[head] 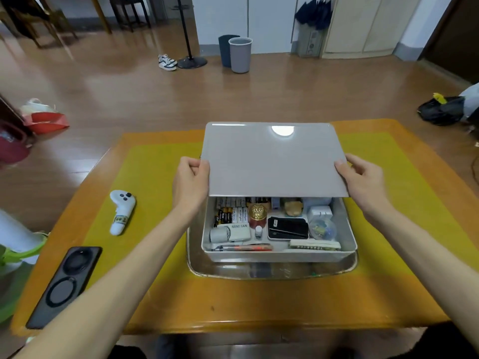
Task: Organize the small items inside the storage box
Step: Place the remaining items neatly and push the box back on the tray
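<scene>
Hands held the lid [272,161] by its two side edges above the box [274,255], which sat in a metal tray [272,272] at the middle of the table [233,307]. Left hand [190,181] pinched the left edge, thumb on top; right hand [363,178] pinched the right edge the same way. The lid was tilted, covering the far half of the box (near half open to view): batteries [223,216], a mini fan [230,232], a gold-capped jar [258,215], a black device [287,228], pens [243,247]. Left on the mat [155,177] lay a white controller [121,211] and a phone [64,286].
</scene>
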The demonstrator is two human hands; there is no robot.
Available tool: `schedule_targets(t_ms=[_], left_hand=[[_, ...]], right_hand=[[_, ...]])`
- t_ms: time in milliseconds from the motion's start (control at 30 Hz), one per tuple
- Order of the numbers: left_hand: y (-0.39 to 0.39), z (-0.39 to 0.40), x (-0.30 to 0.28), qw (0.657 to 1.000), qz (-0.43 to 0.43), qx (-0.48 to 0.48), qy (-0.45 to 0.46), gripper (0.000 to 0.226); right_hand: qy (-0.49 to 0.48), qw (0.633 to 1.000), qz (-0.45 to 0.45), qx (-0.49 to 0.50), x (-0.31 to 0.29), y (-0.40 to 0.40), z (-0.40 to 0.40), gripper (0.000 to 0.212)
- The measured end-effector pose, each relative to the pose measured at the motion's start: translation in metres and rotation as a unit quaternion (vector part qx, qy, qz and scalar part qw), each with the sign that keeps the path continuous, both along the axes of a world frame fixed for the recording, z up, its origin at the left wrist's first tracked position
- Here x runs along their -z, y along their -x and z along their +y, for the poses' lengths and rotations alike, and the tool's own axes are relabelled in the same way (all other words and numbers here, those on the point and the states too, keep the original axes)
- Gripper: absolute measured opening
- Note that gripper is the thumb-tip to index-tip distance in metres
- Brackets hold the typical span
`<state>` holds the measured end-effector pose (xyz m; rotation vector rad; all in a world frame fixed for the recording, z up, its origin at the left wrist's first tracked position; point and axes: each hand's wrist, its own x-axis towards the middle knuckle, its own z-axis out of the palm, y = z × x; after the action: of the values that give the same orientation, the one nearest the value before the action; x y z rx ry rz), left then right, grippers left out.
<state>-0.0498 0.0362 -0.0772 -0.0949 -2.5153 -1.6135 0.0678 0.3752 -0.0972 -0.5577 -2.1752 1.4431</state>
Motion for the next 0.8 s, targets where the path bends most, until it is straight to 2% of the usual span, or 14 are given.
schedule_targets(t_ms=[167,300,400,500,800], left_hand=[[-0.046,-0.02,0.015,0.997,-0.011,0.001,0.071,0.021],[-0.07,-0.03,0.033,0.99,0.008,0.007,0.139,0.022],[-0.076,-0.034,0.045,0.983,0.0,-0.002,0.185,0.024],[-0.078,-0.034,0.054,0.981,-0.001,-0.008,0.194,0.024],[-0.079,-0.031,0.066,0.985,0.005,0.001,0.17,0.023]], right_hand=[[-0.067,0.997,-0.032,0.02,0.023,-0.044,-0.012,0.045],[-0.135,0.986,-0.08,0.05,0.037,-0.07,-0.022,0.029],[-0.176,0.979,-0.085,0.06,0.043,-0.079,-0.03,0.032],[-0.201,0.973,-0.092,0.069,0.046,-0.079,-0.036,0.043],[-0.241,0.96,-0.11,0.089,0.053,-0.084,-0.039,0.04]])
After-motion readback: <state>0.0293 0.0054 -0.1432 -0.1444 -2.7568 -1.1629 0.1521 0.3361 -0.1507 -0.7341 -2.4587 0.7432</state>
